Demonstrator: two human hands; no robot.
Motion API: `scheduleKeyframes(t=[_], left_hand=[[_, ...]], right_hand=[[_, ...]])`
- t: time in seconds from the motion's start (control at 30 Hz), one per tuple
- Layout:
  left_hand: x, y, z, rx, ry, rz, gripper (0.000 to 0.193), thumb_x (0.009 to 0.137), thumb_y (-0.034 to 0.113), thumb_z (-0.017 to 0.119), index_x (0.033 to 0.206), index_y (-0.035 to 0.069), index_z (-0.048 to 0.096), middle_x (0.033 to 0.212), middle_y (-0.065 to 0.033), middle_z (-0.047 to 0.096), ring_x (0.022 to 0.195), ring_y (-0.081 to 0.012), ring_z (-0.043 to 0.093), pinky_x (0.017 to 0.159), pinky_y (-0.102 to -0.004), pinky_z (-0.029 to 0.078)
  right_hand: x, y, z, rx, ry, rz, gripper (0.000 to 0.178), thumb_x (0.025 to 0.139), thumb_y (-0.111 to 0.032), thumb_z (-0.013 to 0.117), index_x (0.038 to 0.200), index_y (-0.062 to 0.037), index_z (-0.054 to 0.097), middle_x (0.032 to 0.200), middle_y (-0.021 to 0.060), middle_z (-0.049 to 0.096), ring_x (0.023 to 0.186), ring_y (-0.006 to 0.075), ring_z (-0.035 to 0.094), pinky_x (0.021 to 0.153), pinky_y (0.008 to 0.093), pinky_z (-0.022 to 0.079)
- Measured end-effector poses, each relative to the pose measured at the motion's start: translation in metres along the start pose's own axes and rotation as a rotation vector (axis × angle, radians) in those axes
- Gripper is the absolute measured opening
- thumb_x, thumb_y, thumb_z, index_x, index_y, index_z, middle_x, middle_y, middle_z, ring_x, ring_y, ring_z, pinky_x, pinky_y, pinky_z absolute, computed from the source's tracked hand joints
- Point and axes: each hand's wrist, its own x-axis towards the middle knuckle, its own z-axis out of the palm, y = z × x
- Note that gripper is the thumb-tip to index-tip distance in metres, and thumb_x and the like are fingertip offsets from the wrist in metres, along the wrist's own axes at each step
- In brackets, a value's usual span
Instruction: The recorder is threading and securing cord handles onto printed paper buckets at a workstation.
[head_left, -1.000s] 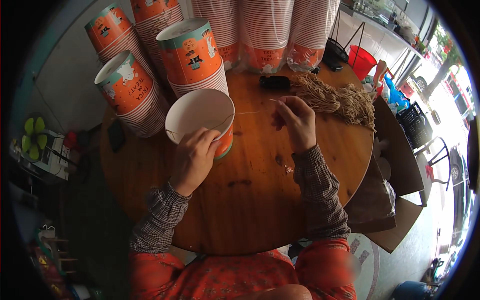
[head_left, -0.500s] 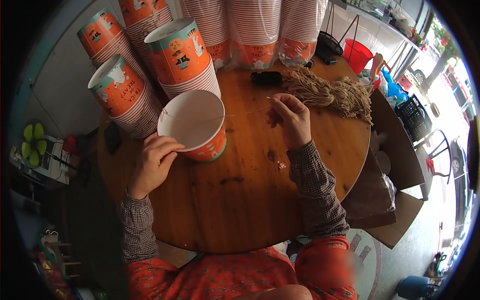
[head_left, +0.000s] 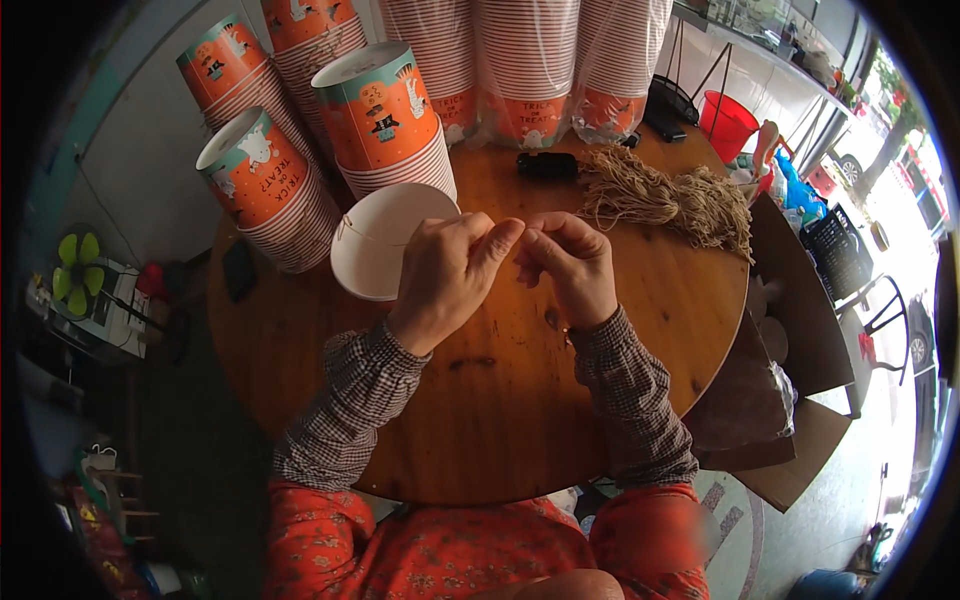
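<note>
A white-lined orange paper bucket (head_left: 372, 258) stands on the table, its open mouth tilted toward me. From a hole near its left rim, a thin string (head_left: 385, 240) runs across the opening and passes behind my left hand (head_left: 450, 275). My left hand is closed in a pinch, its thumb and fingertips meeting those of my right hand (head_left: 572, 262), just right of the bucket. My right hand pinches the string's end too; the end itself is hidden between the fingers. My left hand covers the bucket's right side.
Stacked orange buckets (head_left: 385, 110) stand at the back left, with plastic-wrapped stacks (head_left: 527, 75) behind. A bundle of tan strings (head_left: 665, 195) lies at the right beside a black object (head_left: 547, 164). A cardboard box (head_left: 810, 330) stands right of the round table (head_left: 480, 430).
My left hand has let go of the bucket's rim and moved right to meet my right hand at the string's end. The right hand has come slightly lower. The whole view has shifted a little.
</note>
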Motion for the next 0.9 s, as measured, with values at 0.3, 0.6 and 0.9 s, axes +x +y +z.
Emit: scheduleKeyframes(t=[0.3,0.6,0.9], left_hand=[[-0.005,0.004,0.009,0.159,0.132,0.194,0.010,0.092,0.011,0.057,0.086,0.004,0.054,0.076,-0.0083,0.059,0.073,-0.0263,0.056,0.068,-0.0368,0.044],[-0.014,-0.005,0.003,0.189,0.071,0.165,0.008,0.090,0.008,0.058,0.092,0.003,0.052,0.085,-0.0104,0.058,0.081,-0.0287,0.056,0.074,-0.0374,0.045],[-0.037,-0.026,-0.016,0.519,0.018,0.056,0.018,0.084,0.014,0.068,0.090,0.003,0.055,0.083,-0.0127,0.062,0.076,-0.0309,0.061,0.068,-0.0403,0.048]], right_hand=[[-0.003,0.000,0.007,-0.103,-0.065,-0.024,0.008,0.091,-0.007,0.062,0.095,0.0002,0.061,0.077,0.0035,0.066,0.062,0.0069,0.061,0.054,0.0204,0.050],[-0.001,0.005,0.005,-0.070,-0.106,0.088,0.007,0.090,-0.006,0.062,0.094,0.0000,0.060,0.077,0.0050,0.066,0.063,0.0103,0.063,0.052,0.0228,0.050],[0.020,0.004,-0.045,-0.024,0.371,-0.197,0.006,0.091,-0.006,0.058,0.094,-0.0021,0.062,0.081,0.0067,0.065,0.070,0.0136,0.064,0.057,0.0256,0.050]])
